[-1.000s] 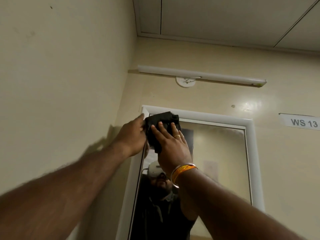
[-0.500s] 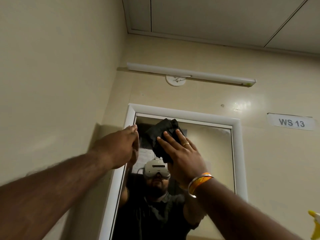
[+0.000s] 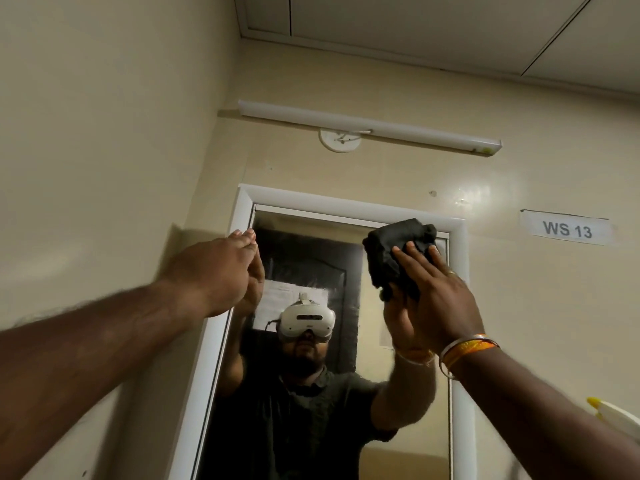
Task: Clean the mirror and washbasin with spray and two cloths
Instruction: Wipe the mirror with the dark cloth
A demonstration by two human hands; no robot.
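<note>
A tall mirror (image 3: 349, 278) in a white frame (image 3: 339, 202) hangs on the cream wall ahead. My right hand (image 3: 438, 292) presses a bunched black cloth (image 3: 391, 251) flat against the glass at the mirror's upper right corner, fingers straight. My left hand (image 3: 218, 271) rests with straight fingers on the left side of the frame near the top, holding nothing. A spray bottle's white and yellow nozzle (image 3: 602, 408) shows at the lower right edge. The washbasin is out of view.
A white tube light (image 3: 367, 126) runs along the wall above the mirror. A label reading WS 13 (image 3: 566, 228) is stuck to the wall on the right. A side wall (image 3: 104, 150) stands close on the left.
My right hand has slid the black cloth from the mirror's upper left across to its upper right corner. My left hand let go of the cloth and stays on the left frame.
</note>
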